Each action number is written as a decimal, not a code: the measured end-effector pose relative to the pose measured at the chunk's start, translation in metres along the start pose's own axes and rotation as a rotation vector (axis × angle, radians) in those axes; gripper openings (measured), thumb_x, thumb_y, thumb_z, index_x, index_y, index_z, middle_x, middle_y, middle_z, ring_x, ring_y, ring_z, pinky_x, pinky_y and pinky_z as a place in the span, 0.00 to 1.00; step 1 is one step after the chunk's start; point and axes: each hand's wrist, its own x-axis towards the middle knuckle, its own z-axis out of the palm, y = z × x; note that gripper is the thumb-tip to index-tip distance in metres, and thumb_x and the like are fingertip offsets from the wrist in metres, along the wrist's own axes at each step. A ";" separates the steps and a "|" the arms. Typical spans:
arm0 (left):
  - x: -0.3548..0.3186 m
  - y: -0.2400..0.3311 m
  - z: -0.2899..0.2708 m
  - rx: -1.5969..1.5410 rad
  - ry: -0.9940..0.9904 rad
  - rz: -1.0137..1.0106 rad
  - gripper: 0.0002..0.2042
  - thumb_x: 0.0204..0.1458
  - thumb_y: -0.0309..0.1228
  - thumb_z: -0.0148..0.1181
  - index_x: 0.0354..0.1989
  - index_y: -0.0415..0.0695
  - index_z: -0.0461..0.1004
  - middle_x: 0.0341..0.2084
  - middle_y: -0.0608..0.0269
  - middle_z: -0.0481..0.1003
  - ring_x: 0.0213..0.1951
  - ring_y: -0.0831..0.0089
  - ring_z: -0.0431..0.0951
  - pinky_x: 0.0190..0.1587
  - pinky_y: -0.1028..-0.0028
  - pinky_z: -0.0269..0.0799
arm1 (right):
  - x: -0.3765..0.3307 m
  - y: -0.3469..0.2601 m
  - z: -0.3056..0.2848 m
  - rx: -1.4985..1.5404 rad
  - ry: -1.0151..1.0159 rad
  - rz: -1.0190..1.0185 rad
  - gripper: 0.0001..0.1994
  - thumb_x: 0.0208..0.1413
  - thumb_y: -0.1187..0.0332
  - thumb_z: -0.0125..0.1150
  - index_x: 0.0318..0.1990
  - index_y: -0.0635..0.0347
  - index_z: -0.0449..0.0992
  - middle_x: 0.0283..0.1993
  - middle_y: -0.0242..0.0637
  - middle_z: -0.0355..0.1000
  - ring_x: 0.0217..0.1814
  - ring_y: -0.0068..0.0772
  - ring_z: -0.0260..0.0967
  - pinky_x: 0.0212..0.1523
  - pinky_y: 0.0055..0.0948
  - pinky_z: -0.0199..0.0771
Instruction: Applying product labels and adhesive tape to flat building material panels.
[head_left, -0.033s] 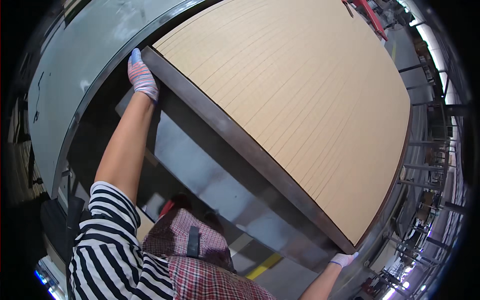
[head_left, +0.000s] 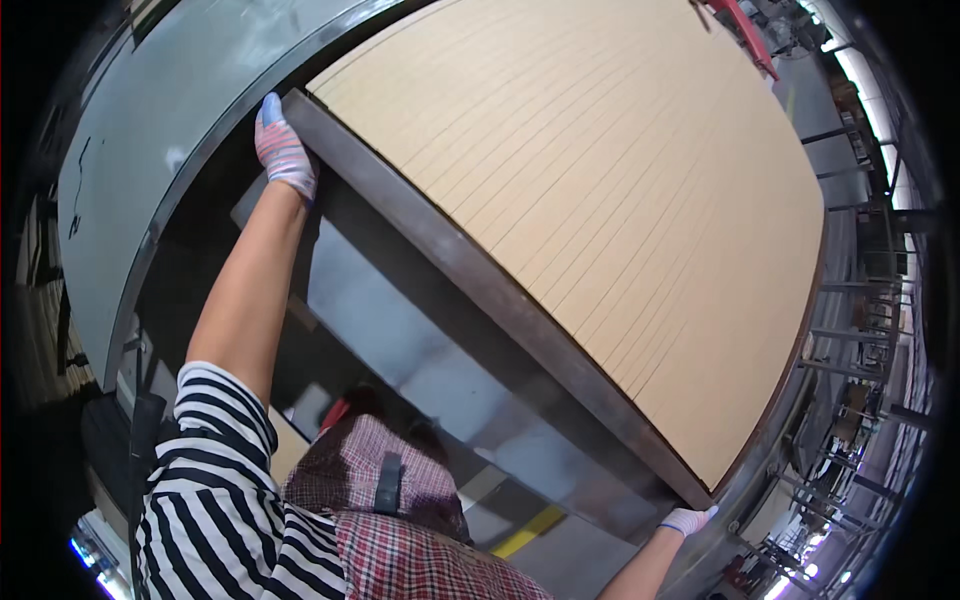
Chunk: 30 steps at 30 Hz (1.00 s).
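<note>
At about ten o'clock in the head view, the left hand [head_left: 284, 152], in a patterned work glove with blue fingertips, is closed over the near left corner of a large tan grooved panel [head_left: 610, 200]. The arm is stretched out nearly straight, which suggests the corner is being steadied at full reach because the board is too wide to be managed from one point. The panel fills the middle and upper right of the view, its dark near edge [head_left: 480, 290] running from ten o'clock down to five o'clock. It appears to be held by that long edge so that the weight is shared between two widely spaced grips. Beneath the edge, a grey metal surface [head_left: 390, 330] with a dull shine is seen, and a curved grey machine housing [head_left: 150, 160] lies at nine to eleven o'clock. At about five o'clock, the right hand [head_left: 688, 520], in a pale glove, is wrapped under the opposite near corner; how tightly it is closed cannot be told. Metal racking [head_left: 870, 330] stands at three to four o'clock.

Against the earlier frame, nothing is seen to differ: both hands and the panel are placed alike.
</note>
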 end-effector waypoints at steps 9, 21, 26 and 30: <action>-0.004 0.002 -0.053 0.143 -0.047 0.096 0.25 0.64 0.46 0.53 0.59 0.36 0.70 0.51 0.60 0.75 0.51 0.71 0.73 0.57 0.70 0.68 | -0.043 0.006 -0.032 -0.109 0.071 -0.156 0.32 0.65 0.46 0.51 0.58 0.72 0.70 0.60 0.46 0.71 0.56 0.44 0.70 0.61 0.40 0.68; -0.042 0.040 -0.114 0.361 -0.091 0.132 0.31 0.65 0.51 0.49 0.65 0.35 0.65 0.61 0.56 0.69 0.61 0.67 0.67 0.66 0.70 0.57 | -0.040 -0.022 -0.104 -0.247 0.144 -0.135 0.39 0.62 0.42 0.53 0.67 0.70 0.63 0.67 0.43 0.65 0.64 0.40 0.65 0.68 0.38 0.61; -0.045 0.043 -0.125 0.408 -0.133 0.094 0.33 0.65 0.53 0.48 0.65 0.35 0.63 0.62 0.55 0.69 0.62 0.66 0.67 0.67 0.69 0.57 | -0.038 -0.014 -0.140 -0.156 0.104 -0.047 0.41 0.58 0.37 0.55 0.66 0.66 0.65 0.65 0.41 0.66 0.64 0.42 0.64 0.68 0.44 0.60; -0.034 0.038 -0.124 0.756 -0.363 0.469 0.26 0.67 0.49 0.45 0.50 0.34 0.73 0.46 0.51 0.76 0.47 0.63 0.72 0.55 0.65 0.68 | -0.153 -0.056 -0.078 -0.129 -0.132 -0.008 0.40 0.60 0.36 0.49 0.66 0.65 0.64 0.67 0.42 0.63 0.66 0.44 0.62 0.67 0.44 0.61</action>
